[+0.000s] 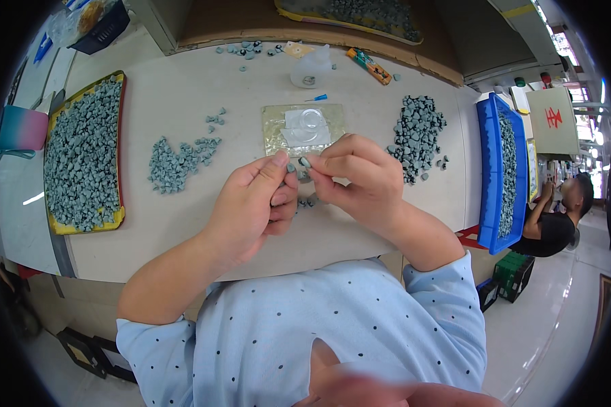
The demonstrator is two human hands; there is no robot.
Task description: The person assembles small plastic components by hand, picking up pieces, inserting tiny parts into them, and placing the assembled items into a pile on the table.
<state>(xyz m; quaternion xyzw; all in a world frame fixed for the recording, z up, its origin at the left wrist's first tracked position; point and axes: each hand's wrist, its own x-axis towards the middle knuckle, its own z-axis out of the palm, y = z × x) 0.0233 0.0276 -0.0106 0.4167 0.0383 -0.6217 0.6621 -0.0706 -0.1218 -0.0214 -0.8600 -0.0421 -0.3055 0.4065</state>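
Over the near part of the table my left hand [254,203] is closed, thumb and forefinger pinching a small grey-green piece [291,167]. Close beside it, the fingertips of my right hand [360,173] pinch another grey-green piece [304,163] with a dark edge. The two pieces are nearly touching; whether they meet is too small to tell. Just beyond my hands lies a yellowish square pad [275,119] with a clear round dish [312,122] on it. A few loose pieces [307,202] show on the table below my hands.
Loose grey-green pieces form a left pile [173,163] and a darker right pile [417,136]. A yellow-edged tray [121,142] and a blue bin [489,169] hold more. Farther back are a white squeeze bottle [310,68], a blue-tipped needle [317,98] and an orange-green box [368,66].
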